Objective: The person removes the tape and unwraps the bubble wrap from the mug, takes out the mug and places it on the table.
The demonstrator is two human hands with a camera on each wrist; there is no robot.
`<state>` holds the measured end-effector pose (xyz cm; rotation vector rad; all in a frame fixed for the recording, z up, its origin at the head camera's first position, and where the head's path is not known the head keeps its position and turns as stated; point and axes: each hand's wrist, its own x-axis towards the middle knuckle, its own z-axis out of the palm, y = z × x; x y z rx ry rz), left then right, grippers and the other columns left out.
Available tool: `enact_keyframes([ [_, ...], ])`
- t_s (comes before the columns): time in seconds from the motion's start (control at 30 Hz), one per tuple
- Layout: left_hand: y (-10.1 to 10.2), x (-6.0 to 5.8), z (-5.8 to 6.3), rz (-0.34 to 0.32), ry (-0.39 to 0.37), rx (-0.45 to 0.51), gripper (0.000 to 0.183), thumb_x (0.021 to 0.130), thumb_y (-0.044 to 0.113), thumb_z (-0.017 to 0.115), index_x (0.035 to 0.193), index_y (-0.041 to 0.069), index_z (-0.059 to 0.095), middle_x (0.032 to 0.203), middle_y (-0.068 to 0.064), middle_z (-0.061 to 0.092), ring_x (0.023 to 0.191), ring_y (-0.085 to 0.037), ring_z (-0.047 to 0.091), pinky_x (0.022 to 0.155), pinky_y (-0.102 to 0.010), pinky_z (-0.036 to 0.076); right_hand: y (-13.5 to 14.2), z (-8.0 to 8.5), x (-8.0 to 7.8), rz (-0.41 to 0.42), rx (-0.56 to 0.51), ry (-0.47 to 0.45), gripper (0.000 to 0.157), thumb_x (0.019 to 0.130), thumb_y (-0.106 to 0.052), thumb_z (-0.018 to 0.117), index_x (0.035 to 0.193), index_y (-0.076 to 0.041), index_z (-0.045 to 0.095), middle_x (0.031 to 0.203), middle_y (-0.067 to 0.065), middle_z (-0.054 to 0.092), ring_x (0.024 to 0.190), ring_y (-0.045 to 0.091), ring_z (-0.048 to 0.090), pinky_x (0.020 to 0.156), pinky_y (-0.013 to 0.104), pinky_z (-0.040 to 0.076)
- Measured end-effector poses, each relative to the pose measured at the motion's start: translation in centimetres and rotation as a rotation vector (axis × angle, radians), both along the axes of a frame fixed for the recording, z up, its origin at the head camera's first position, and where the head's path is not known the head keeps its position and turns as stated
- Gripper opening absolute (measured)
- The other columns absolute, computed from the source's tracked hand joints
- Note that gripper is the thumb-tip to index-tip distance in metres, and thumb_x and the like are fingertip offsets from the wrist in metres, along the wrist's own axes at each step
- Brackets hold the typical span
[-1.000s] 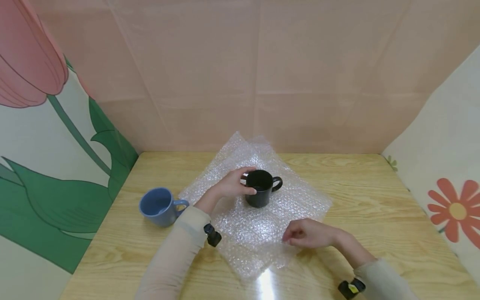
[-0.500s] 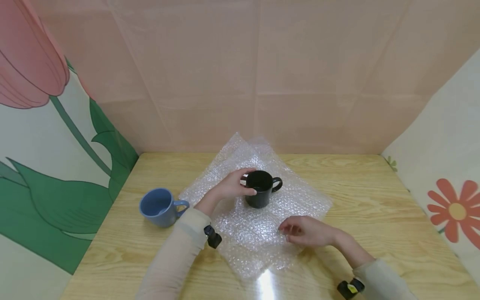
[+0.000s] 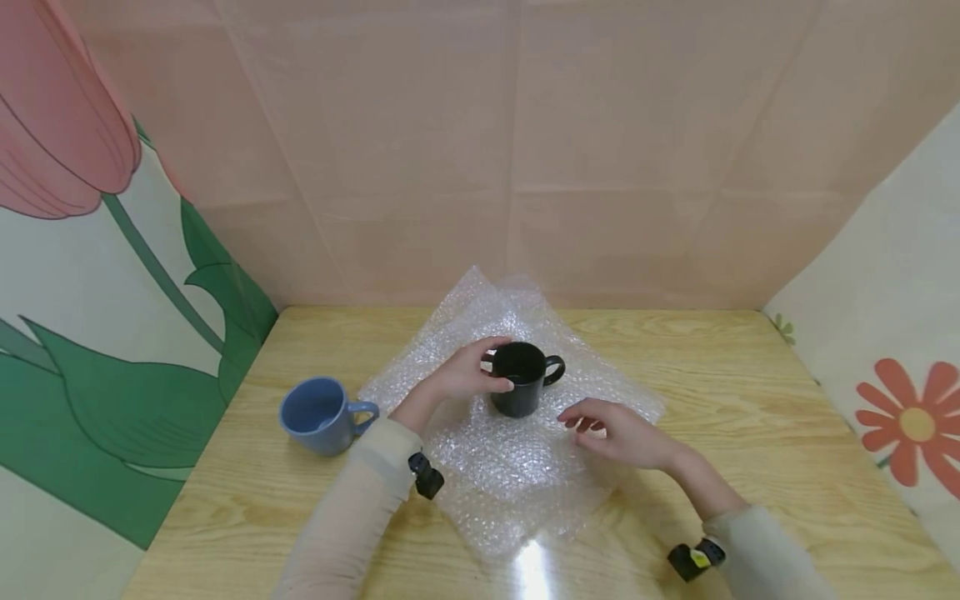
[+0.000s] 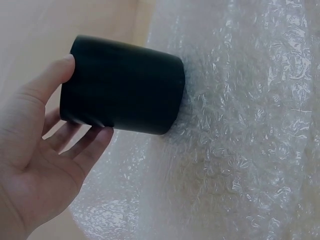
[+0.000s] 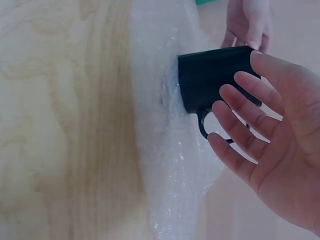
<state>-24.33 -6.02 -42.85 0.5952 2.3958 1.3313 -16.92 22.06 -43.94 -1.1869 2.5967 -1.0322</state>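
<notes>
A black mug (image 3: 517,392) stands upright on a sheet of bubble wrap (image 3: 510,492), its handle pointing right in the head view. My left hand (image 3: 463,372) grips the mug from its left side, the thumb on the near wall and the fingers around the far side. In the left wrist view the mug (image 4: 122,85) sits between thumb and fingertips. My right hand (image 3: 626,433) hovers over the right part of the bubble wrap, fingers spread and loosely bent, holding nothing. In the right wrist view, that hand (image 5: 280,130) appears in front of the mug and its handle.
A blue mug (image 3: 318,417) stands on the wooden table (image 3: 720,375) to the left of the bubble wrap, beside my left forearm, its handle pointing right. A pinkish cloth backdrop (image 3: 517,167) rises behind the table's far edge. Flower-printed panels flank both sides.
My right hand has lifted off the near right part of the bubble wrap and moved slightly away from me toward the black mug, its fingers opening. My left hand and both mugs stay put.
</notes>
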Motion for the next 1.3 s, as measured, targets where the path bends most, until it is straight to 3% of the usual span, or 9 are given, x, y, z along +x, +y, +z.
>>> enact_keyframes([
  [0.37,0.0,0.0,-0.3,0.011,0.006,0.019,0.076,0.078,0.022,0.074,0.142,0.021,0.033,0.138,-0.003,0.044,0.114,-0.025,0.053,0.084,-0.028,0.051,-0.2,0.5,-1.9,-0.101,-0.051,0.051,0.025,0.089,-0.015,0.061,0.114,-0.014,0.059,0.107,0.000,0.063,0.092,0.023,0.062,0.076,0.036,0.054],
  [0.57,0.1,0.0,-0.2,0.019,-0.005,0.018,0.075,0.078,0.022,0.074,0.141,0.026,0.034,0.138,-0.003,0.044,0.114,-0.026,0.053,0.084,-0.029,0.051,-0.4,1.1,-2.7,-0.152,-0.039,0.067,0.029,0.088,-0.015,0.062,0.116,-0.007,0.059,0.110,0.002,0.061,0.097,0.024,0.059,0.078,0.044,0.053],
  [0.93,0.0,-0.1,-0.2,0.019,-0.014,0.019,0.079,0.078,0.023,0.074,0.143,0.017,0.031,0.138,-0.006,0.043,0.117,-0.025,0.050,0.086,-0.028,0.051,-0.5,0.9,-4.5,-0.213,-0.098,0.127,0.032,0.085,-0.009,0.064,0.115,-0.001,0.059,0.112,0.013,0.058,0.103,0.032,0.056,0.078,0.045,0.053],
  [1.13,0.0,0.0,-0.3,0.032,-0.035,0.026,0.077,0.077,0.024,0.075,0.142,0.021,0.033,0.137,-0.004,0.044,0.120,-0.024,0.047,0.085,-0.027,0.051,-0.7,0.7,-5.3,-0.252,-0.111,0.093,0.034,0.086,-0.011,0.063,0.119,-0.002,0.057,0.116,0.013,0.056,0.106,0.037,0.053,0.079,0.048,0.052],
  [1.3,-0.1,0.0,-0.5,0.033,-0.032,0.016,0.077,0.077,0.026,0.074,0.142,0.017,0.033,0.137,-0.004,0.044,0.118,-0.024,0.049,0.086,-0.028,0.050,-1.1,0.8,-5.7,-0.264,-0.130,0.047,0.038,0.087,-0.013,0.062,0.123,-0.002,0.054,0.118,0.017,0.055,0.107,0.040,0.053,0.080,0.049,0.052],
])
